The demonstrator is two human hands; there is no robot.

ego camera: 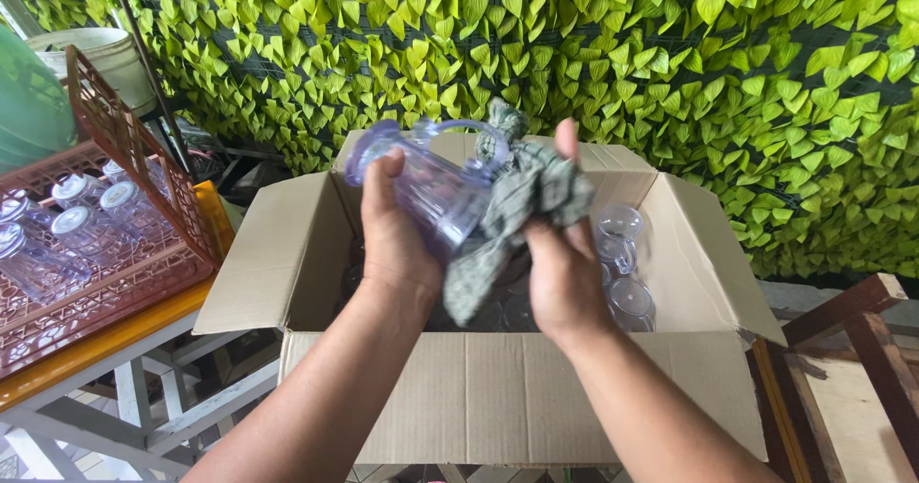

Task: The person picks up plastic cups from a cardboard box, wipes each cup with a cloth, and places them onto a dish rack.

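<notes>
My left hand grips a clear purple-tinted plastic mug with a handle, held on its side above an open cardboard box. A grey checked cloth is bunched in my right hand and pressed against the mug's mouth end. A tail of the cloth hangs down between my hands. Inside the box lie several more clear mugs, partly hidden behind my hands.
A brown plastic crate at the left holds several upside-down clear mugs and sits on an orange tray over a white frame. A wall of green artificial leaves stands behind. Wooden furniture is at the right.
</notes>
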